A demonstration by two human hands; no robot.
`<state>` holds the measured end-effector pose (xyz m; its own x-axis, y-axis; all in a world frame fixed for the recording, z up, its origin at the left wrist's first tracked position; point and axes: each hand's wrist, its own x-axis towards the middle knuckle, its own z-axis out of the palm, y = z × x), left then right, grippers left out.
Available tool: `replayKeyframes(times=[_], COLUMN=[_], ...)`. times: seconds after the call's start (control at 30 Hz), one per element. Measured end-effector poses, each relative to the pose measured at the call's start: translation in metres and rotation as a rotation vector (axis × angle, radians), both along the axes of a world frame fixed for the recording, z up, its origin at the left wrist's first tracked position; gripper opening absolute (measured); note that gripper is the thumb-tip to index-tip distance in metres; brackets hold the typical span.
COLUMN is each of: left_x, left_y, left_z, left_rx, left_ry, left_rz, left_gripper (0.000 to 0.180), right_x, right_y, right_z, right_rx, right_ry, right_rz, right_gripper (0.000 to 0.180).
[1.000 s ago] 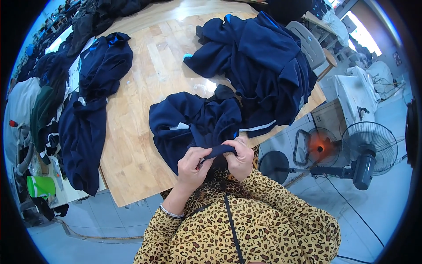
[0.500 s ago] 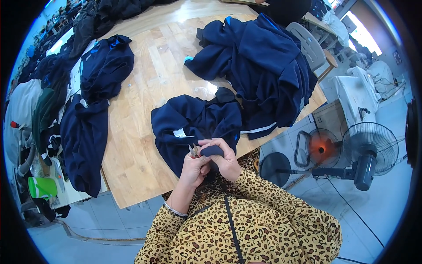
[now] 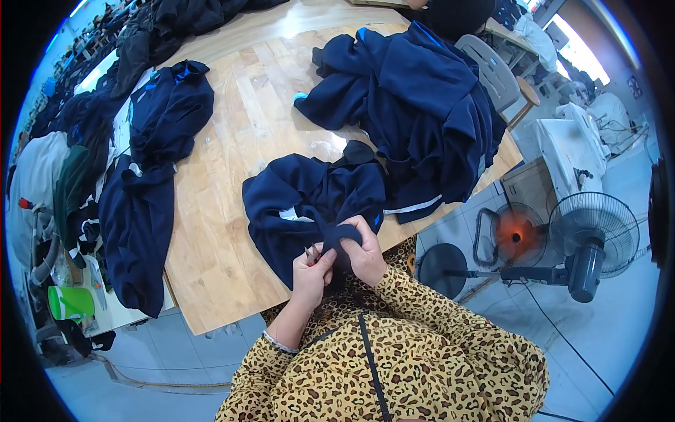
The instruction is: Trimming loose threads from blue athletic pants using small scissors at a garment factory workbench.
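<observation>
A navy garment [image 3: 295,183] lies crumpled at the table's near edge, a white label [image 3: 288,214] showing on it. My left hand [image 3: 309,281] is closed around small thread snips [image 3: 311,254], whose metal tips stick up past the fingers. Its thumb and fingers also press against the garment's edge. Just to the right, my right hand [image 3: 367,254] pinches a dark part of the same garment, with the thumb on top and the fingers behind. The cloth is drawn up between both hands; the fingertips beneath it are hidden.
Further back on the wooden table [image 3: 218,246] lies a large navy garment pile [image 3: 429,105]. More navy garments [image 3: 137,239] hang over the left edge. Standing fans [image 3: 590,239] and a grey chair [image 3: 489,70] are at right; a green bucket [image 3: 70,302] sits at left.
My right hand has shifted slightly up and opened out the cloth, so more of it shows between the hands. The snips in my left hand have tilted and sit farther from the right fingers.
</observation>
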<state>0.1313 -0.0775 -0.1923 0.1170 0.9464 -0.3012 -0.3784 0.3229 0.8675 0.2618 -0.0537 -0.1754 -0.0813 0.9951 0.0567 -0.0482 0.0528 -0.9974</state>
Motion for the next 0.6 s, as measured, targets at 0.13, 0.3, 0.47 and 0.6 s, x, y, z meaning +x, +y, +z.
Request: replayKeyframes(times=[0.13,0.3,0.47,0.6], left_x=[-0.004,-0.004,-0.015,-0.03], left_y=[0.005,0.007,0.005,0.018], left_z=[-0.016,-0.011,0.014,0.035], left_rx=[-0.171,-0.247,0.075,0.33], left_ry=[-0.292,-0.282,0.092,0.271], left_rz=[0.019,0.059,0.269,0.039], left_gripper=[0.013,0.012,0.014,0.01], right_x=[-0.001,-0.004,0.002,0.003], right_y=[0.004,-0.001,-0.001,-0.001], right_z=[0.0,-0.007,-0.002,0.002], right_rx=[0.051,-0.168,-0.04,0.12], right_ry=[0.164,0.328,-0.095,-0.367], right_rz=[0.111,0.107,0.132,0.199], right_gripper=[0.015,0.01,0.012,0.02])
